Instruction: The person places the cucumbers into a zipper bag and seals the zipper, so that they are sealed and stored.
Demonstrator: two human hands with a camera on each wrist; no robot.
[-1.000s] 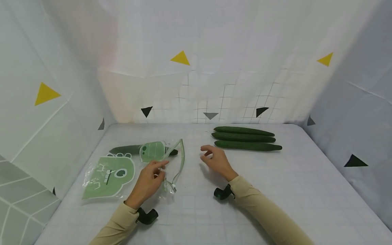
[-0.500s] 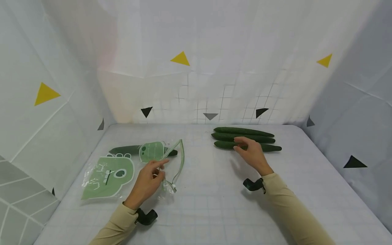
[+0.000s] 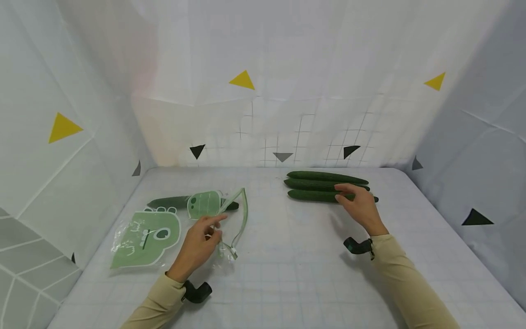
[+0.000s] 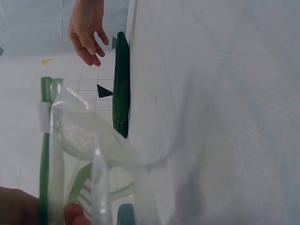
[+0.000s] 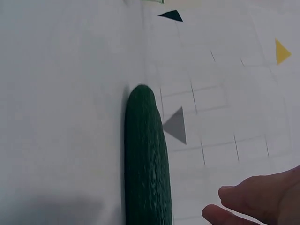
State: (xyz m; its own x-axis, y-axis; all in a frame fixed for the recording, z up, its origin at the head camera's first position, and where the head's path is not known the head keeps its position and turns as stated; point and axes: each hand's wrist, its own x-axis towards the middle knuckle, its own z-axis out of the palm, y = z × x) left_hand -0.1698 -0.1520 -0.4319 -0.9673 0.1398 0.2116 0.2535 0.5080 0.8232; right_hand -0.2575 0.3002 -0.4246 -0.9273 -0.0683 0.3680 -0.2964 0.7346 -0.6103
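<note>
Lowering the right hand [image 3: 361, 209] squarely over the front cucumber [image 3: 312, 195] and closing on its thick middle — without nudging the pair behind — looked the surest way to take hold, with the clear bag [image 4: 84, 136] best kept steady and its mouth wide. The right hand hung just above the front cucumber's right-hand part, thumb and fingers apart, nothing between them and no contact with the skin. Two more cucumbers [image 3: 316, 184] lay directly behind the front cucumber. Well to its left, the person's left hand [image 3: 199, 242] pinched the clear bag's green-edged rim — one fingertip showing through the film.
</note>
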